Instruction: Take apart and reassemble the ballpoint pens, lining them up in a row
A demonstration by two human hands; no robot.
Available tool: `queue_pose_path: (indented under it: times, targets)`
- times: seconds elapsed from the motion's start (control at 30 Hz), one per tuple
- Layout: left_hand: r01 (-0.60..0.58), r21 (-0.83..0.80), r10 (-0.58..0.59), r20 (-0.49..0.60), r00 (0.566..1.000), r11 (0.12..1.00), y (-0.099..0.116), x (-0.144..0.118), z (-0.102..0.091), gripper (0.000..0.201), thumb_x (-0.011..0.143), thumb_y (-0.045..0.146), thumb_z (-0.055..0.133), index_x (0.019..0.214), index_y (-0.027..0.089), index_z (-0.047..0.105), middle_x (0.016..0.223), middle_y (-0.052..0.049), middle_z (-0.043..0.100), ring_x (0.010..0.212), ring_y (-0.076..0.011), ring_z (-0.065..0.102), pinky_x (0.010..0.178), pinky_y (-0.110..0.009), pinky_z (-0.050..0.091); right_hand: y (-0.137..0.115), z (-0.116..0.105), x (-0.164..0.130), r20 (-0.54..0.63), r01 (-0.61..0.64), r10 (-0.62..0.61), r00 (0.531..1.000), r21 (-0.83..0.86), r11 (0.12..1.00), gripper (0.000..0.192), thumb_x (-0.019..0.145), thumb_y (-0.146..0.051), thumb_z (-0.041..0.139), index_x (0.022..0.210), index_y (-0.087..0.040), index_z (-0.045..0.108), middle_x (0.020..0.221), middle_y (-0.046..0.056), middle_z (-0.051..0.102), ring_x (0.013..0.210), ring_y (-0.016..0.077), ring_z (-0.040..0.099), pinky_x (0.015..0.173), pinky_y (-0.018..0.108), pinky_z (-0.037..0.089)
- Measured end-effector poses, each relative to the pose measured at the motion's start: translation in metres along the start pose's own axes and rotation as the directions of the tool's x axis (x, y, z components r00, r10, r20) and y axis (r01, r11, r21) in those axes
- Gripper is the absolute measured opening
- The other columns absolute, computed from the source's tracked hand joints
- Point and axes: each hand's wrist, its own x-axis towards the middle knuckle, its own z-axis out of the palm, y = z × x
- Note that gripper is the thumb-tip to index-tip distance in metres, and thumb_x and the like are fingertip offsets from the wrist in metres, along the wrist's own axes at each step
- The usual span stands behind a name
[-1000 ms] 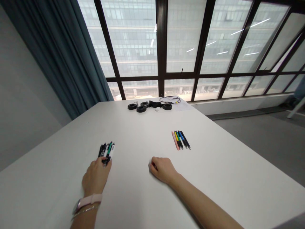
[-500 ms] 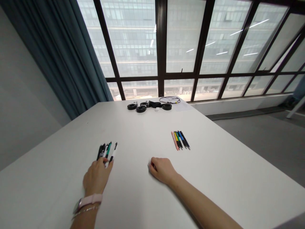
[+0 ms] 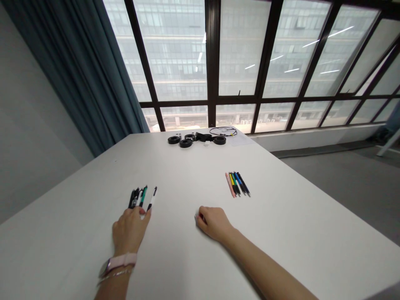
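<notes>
The left hand (image 3: 130,231) lies flat, fingers spread loosely, their tips on the near ends of a cluster of pens (image 3: 137,197) on the white table (image 3: 281,233). It grasps nothing. One black-and-white pen (image 3: 152,199) now lies apart, just right of the cluster, where a second ago it lay bunched with the others: the fingers are fanning the pens out singly. The right hand (image 3: 214,222), right of the cluster, rests curled in a loose fist; whether it holds something I cannot tell. Farther right and beyond, a row of coloured pens (image 3: 237,183) lies side by side, unchanged. Far past the cluster, black tape rolls (image 3: 196,139) sit by the window.
</notes>
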Motion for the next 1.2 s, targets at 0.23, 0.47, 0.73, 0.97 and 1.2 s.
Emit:
queue_pose_path:
  times: [0.23, 0.47, 0.73, 0.97, 1.2]
  targets:
    - [-0.080, -0.007, 0.079, -0.061, 0.995, 0.997, 0.007, -0.003, -0.003, 0.039, 0.088, 0.043, 0.035, 0.083, 0.017, 0.064, 0.087, -0.010, 0.065, 0.084, -0.0268, 0.062, 0.071, -0.036, 0.038, 0.000, 0.000, 0.000, 0.001, -0.007, 0.007, 1.000, 0.016, 1.000, 0.019, 0.091, -0.027, 0.041, 0.085, -0.019, 0.057, 0.080, 0.002, 0.070, 0.069, 0.0144, 0.063, 0.057, 0.025, 0.027]
    - [-0.156, -0.075, 0.148, -0.100, 0.984, 0.985, 0.020, -0.008, -0.007, 0.038, 0.090, 0.042, 0.037, 0.080, 0.017, 0.064, 0.083, -0.008, 0.065, 0.080, -0.0242, 0.061, 0.069, -0.034, 0.037, -0.004, -0.002, 0.002, 0.007, -0.008, 0.008, 1.000, 0.017, 1.000, 0.018, 0.091, -0.027, 0.042, 0.084, -0.019, 0.057, 0.080, 0.002, 0.070, 0.069, 0.0142, 0.063, 0.057, 0.025, 0.027]
    - [-0.394, -0.117, 0.366, -0.202, 0.908, 0.912, 0.062, -0.029, -0.008, 0.029, 0.091, 0.036, 0.041, 0.078, 0.019, 0.060, 0.077, -0.005, 0.059, 0.076, -0.0215, 0.057, 0.069, -0.034, 0.035, -0.003, 0.000, 0.001, -0.010, 0.004, -0.004, 1.000, 0.002, 1.000, 0.019, 0.091, -0.028, 0.041, 0.084, -0.019, 0.056, 0.079, 0.002, 0.070, 0.069, 0.0150, 0.063, 0.055, 0.026, 0.026]
    - [-0.489, -0.149, 0.448, -0.243, 0.860, 0.859, 0.085, -0.041, -0.003, 0.023, 0.090, 0.032, 0.045, 0.076, 0.019, 0.057, 0.076, -0.003, 0.057, 0.076, -0.0203, 0.055, 0.071, -0.034, 0.034, -0.004, 0.001, 0.002, -0.004, -0.010, 0.010, 1.000, 0.006, 1.000, 0.019, 0.091, -0.028, 0.041, 0.085, -0.019, 0.056, 0.080, 0.002, 0.070, 0.070, 0.0151, 0.064, 0.055, 0.026, 0.026]
    - [-0.516, -0.219, 0.479, -0.201, 0.855, 0.828, 0.101, -0.049, -0.005, 0.018, 0.088, 0.028, 0.048, 0.075, 0.019, 0.057, 0.078, -0.003, 0.058, 0.078, -0.0196, 0.054, 0.073, -0.035, 0.035, -0.003, -0.001, 0.001, 0.014, -0.024, 0.023, 1.000, 0.026, 0.999, 0.019, 0.092, -0.028, 0.042, 0.086, -0.019, 0.057, 0.082, 0.002, 0.070, 0.072, 0.0148, 0.064, 0.058, 0.026, 0.028]
